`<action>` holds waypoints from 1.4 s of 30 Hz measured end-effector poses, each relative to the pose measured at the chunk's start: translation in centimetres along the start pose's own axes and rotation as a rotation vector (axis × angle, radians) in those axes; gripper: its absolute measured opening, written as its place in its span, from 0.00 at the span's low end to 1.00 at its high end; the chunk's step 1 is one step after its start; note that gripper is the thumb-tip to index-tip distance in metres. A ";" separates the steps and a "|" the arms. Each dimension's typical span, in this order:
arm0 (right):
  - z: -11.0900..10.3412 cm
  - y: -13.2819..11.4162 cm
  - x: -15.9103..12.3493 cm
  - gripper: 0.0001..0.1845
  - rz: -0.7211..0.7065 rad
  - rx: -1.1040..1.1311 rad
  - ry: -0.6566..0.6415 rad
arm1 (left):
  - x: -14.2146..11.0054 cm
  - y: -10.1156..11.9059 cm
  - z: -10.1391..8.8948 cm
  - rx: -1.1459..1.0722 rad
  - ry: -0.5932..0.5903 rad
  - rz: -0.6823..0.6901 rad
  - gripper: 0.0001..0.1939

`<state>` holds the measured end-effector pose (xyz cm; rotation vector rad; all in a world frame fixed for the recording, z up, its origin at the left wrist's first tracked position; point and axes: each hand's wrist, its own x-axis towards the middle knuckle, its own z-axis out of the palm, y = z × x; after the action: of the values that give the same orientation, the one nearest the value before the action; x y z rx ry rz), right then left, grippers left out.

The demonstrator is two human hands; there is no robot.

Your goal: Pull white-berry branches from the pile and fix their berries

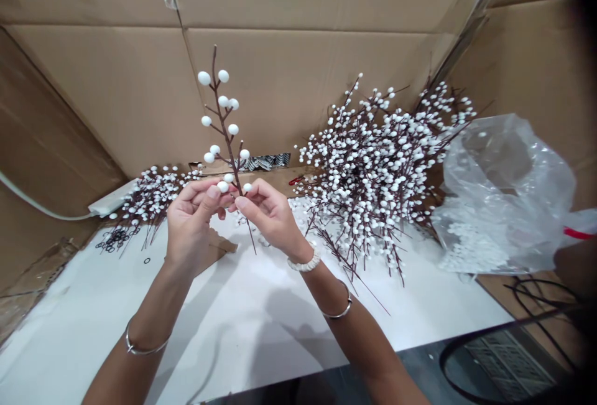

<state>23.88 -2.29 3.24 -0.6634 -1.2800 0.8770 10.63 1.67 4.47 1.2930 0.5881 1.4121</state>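
Berry stem (225, 125) | left hand (191, 221), right hand (270, 218) pinching | white tabletop (261, 330) open below

Bare forearms, no jewellery above the wrist bones except metal: the left forearm (156, 302) wears a thin silver bangle (140, 353), hanging loose. The right forearm (361, 343) carries a matching bangle (338, 316), with a chunky white bracelet (305, 262) of ridged, bead-like segments sitting closer to the right hand (270, 215). The left hand (193, 221) wears no visible ring, and the nails on both hands are short. Fine detail of the bracelet's clasp is too small to make out.
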 end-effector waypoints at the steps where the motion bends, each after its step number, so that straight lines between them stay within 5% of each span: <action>1: 0.0 -0.1 0.0 0.15 0.004 0.004 -0.005 | 0.0 0.0 -0.1 -0.001 -0.007 -0.010 0.11; 42: -0.1 0.1 0.0 0.11 -0.028 -0.013 0.045 | -0.1 -0.2 0.1 -0.005 -0.036 0.014 0.12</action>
<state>23.95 -2.29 3.16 -0.6706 -1.2533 0.8270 10.80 1.66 4.27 1.3182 0.5516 1.3982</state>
